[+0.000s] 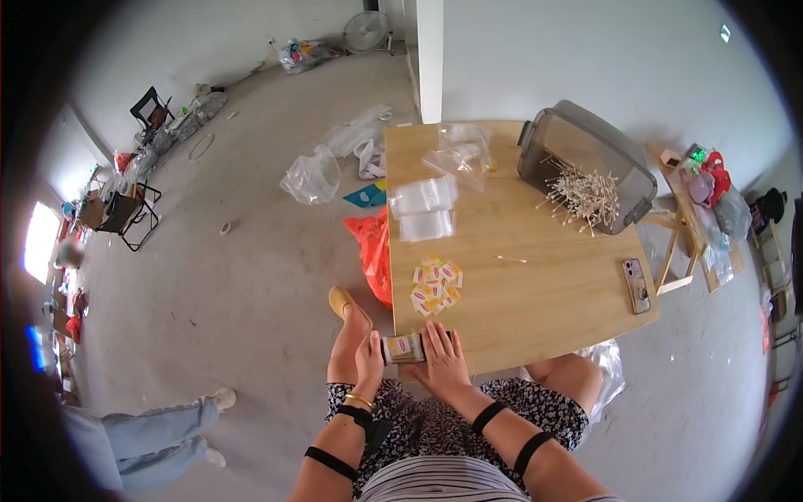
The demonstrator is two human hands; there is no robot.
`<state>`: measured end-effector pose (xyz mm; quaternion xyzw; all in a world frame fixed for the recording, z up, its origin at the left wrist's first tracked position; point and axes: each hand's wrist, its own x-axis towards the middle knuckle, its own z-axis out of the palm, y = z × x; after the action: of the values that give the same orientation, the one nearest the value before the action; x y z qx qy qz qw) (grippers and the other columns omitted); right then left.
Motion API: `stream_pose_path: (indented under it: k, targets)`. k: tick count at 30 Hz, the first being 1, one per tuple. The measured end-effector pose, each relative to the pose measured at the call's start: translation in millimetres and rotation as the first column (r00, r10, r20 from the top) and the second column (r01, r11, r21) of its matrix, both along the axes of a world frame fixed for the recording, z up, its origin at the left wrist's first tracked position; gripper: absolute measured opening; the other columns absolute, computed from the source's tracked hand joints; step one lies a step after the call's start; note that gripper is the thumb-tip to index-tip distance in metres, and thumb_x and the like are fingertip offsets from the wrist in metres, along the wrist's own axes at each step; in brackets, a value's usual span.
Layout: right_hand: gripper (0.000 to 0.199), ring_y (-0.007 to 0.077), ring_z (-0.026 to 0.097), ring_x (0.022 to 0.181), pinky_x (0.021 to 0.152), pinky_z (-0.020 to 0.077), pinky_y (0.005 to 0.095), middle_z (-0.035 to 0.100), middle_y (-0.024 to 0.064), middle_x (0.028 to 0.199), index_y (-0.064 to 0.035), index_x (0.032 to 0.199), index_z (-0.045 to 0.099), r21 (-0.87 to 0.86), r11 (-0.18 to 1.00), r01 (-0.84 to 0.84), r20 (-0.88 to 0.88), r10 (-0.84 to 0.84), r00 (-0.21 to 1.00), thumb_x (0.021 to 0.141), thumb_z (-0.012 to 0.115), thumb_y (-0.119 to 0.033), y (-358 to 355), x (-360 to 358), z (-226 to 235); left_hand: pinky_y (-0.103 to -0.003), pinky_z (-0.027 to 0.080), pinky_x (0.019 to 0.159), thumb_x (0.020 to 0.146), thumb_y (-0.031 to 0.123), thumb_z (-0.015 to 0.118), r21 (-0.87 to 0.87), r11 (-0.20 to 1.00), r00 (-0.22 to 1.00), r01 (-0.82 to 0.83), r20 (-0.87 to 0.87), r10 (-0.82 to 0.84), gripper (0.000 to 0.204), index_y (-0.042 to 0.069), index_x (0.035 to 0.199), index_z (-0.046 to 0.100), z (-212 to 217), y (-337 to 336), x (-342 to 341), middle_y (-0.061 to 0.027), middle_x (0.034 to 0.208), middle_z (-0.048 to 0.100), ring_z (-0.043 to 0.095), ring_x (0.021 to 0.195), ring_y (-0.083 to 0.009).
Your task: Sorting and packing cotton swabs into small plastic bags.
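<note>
At the table's near left corner, a small pack of cotton swabs with a yellow and pink label lies between my hands. My left hand is closed round its left end. Across the right end rests my right hand, fingers along the top and thumb on the near side. Just beyond is a loose pile of small yellow and white label cards. Farther back sit stacked clear plastic bags. One single cotton swab lies on the wood to their right.
A grey translucent bin lies tipped on the wooden table, with many swabs spilling from its mouth. A phone is near the right edge. An orange-red bag hangs by the left edge. Another person's legs show at lower left.
</note>
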<state>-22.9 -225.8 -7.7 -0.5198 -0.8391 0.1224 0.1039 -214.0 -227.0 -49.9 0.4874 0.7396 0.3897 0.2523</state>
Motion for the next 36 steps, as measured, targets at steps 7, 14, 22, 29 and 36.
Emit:
stream_pose_path:
  k: [7,14,22,29,36]
  targets:
    - [0.082,0.0371,0.045,0.116,0.100,0.0383,0.0469,0.047,0.0157,0.124,-0.0001,0.146,0.041,-0.109,0.989,0.100,-0.211,-0.122,0.970,0.077,0.074,-0.029,-6,-21,11,-0.033,0.056,0.083,0.094,0.021,0.073,-0.198,0.966,0.417,-0.167,0.873,0.252,0.038,0.010,0.124,0.053,6,-17,20,-0.0021,0.109,0.067,0.066,0.098,-0.0154]
    - [0.063,0.0411,0.045,0.118,0.104,0.0391,0.0488,0.047,0.0237,0.126,0.0034,0.140,0.048,-0.281,0.908,0.311,-0.424,-0.408,0.809,0.078,0.060,-0.003,-8,-71,-25,-0.031,0.057,0.077,0.091,0.011,0.075,-0.105,0.959,0.235,-0.262,0.957,0.169,0.028,0.005,0.113,0.059,-2,-13,41,-0.0049,0.100,0.069,0.069,0.088,-0.0169]
    - [0.043,0.0283,0.066,0.102,0.092,0.0524,0.0377,0.068,0.0149,0.107,0.0007,0.131,0.060,-0.284,0.958,0.048,-0.463,-0.181,0.868,0.089,0.052,0.001,-1,-26,-25,-0.028,0.056,0.075,0.090,0.013,0.076,-0.153,0.957,0.198,-0.246,0.959,0.204,0.025,0.007,0.111,0.063,-2,-16,34,-0.0021,0.099,0.069,0.069,0.085,-0.0135]
    - [0.034,0.0152,0.070,0.085,0.076,0.0583,0.0286,0.072,0.0103,0.105,0.0033,0.125,0.065,-0.676,0.734,0.070,-0.454,-0.489,0.745,0.095,0.049,0.002,11,-20,-6,-0.027,0.054,0.078,0.088,0.015,0.079,-0.192,0.951,0.092,-0.243,0.971,0.220,0.027,0.007,0.109,0.065,2,-13,33,-0.0015,0.100,0.069,0.067,0.088,-0.0122]
    - [0.032,0.0155,0.071,0.077,0.071,0.0591,0.0288,0.072,0.0109,0.110,0.0039,0.126,0.064,-0.843,0.536,-0.038,-0.468,-0.697,0.543,0.098,0.050,-0.002,11,-22,8,-0.027,0.053,0.080,0.088,0.017,0.080,-0.272,0.934,0.077,-0.231,0.952,0.296,0.030,0.006,0.112,0.065,1,-15,34,-0.0016,0.103,0.069,0.066,0.090,-0.0118]
